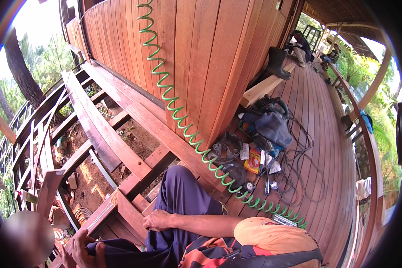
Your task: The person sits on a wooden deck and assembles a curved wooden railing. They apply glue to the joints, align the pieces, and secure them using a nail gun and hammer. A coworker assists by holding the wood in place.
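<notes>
My right hand [159, 220] rests against my dark trousers [178, 194] beside the raised knee, its fingers curled in. Whatever those fingers may hold is hidden. At the lower left, my left hand [84, 251] lies over the other knee, fingers spread, with nothing visible in it. Just in front of my right hand is the cut end of a reddish-brown wooden board [130, 213]. A green coiled air hose [186, 131] hangs down past the wooden wall and runs across the deck to my right side.
Long planks [103, 134] lie across open floor joists [120, 119] over bare soil. Plank decking [324, 147] holds power cables [306, 172], bags, a red-yellow box [253, 161] and a timber beam [269, 89]. A black boot [279, 62] stands nearby. Other people [303, 47] sit farther back beside the railing.
</notes>
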Demonstrator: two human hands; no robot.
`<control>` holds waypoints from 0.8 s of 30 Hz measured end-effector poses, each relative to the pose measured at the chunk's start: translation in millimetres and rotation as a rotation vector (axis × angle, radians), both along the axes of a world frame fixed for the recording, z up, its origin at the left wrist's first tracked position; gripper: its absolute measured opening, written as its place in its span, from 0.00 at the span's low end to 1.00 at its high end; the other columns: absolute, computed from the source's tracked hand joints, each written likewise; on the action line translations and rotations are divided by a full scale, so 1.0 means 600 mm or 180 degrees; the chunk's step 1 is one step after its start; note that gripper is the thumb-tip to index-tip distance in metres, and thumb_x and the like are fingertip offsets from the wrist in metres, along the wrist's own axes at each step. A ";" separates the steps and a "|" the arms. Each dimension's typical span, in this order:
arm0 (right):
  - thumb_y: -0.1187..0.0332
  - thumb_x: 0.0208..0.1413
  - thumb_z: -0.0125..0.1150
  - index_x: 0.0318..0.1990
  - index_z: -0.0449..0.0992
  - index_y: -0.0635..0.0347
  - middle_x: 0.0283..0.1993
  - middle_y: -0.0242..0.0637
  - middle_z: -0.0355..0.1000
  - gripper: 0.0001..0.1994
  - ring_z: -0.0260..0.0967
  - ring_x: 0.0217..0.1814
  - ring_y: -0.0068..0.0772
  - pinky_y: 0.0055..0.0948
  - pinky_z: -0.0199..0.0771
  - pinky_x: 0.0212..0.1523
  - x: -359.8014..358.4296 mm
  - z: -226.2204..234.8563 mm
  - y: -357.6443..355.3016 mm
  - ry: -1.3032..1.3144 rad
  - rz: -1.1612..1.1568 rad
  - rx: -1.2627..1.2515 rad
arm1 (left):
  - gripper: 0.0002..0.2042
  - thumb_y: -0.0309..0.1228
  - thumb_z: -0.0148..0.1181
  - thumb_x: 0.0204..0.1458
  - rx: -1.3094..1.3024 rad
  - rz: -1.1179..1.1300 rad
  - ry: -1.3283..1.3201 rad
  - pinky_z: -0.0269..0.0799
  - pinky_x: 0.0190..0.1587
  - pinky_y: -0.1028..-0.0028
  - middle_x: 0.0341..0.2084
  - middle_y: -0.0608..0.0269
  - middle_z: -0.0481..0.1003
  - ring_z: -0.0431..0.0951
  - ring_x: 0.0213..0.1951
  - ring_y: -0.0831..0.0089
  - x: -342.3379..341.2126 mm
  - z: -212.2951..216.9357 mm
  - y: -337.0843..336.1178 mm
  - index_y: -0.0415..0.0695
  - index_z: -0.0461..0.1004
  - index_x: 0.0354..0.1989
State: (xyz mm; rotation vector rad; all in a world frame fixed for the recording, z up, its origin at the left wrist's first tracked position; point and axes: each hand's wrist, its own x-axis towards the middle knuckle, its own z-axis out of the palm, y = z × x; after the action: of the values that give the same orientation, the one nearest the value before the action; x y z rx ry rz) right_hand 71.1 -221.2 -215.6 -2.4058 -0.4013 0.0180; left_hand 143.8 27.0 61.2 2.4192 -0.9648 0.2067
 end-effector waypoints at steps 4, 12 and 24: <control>0.64 0.54 0.61 0.33 0.77 0.53 0.36 0.38 0.75 0.05 0.79 0.38 0.51 0.50 0.79 0.35 0.001 0.005 -0.007 0.0145 0.0221 -0.0092 | 0.23 0.30 0.72 0.54 -0.0061 -0.0010 0.0017 0.71 0.31 0.68 0.37 0.63 0.80 0.75 0.29 0.69 0.001 -0.005 -0.001 0.46 0.77 0.59; 0.60 0.60 0.61 0.30 0.75 0.57 0.33 0.41 0.74 0.11 0.77 0.36 0.54 0.51 0.77 0.36 -0.006 0.034 -0.010 0.0060 0.0228 0.0333 | 0.22 0.30 0.71 0.55 -0.0034 0.0065 0.0208 0.73 0.31 0.68 0.37 0.62 0.80 0.77 0.30 0.69 -0.007 0.003 -0.006 0.44 0.76 0.59; 0.62 0.59 0.62 0.35 0.81 0.57 0.34 0.43 0.79 0.09 0.79 0.38 0.53 0.49 0.79 0.40 0.003 0.012 -0.002 0.0025 0.0504 0.0136 | 0.22 0.31 0.70 0.57 0.0136 0.0107 0.0439 0.77 0.43 0.63 0.39 0.56 0.80 0.81 0.39 0.60 -0.013 0.025 -0.003 0.41 0.76 0.59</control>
State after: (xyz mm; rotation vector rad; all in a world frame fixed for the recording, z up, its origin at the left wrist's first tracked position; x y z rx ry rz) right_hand 73.1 -222.2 -208.5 -2.3258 -0.5818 0.0888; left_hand 135.9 25.0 76.1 2.4539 -0.8757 0.0307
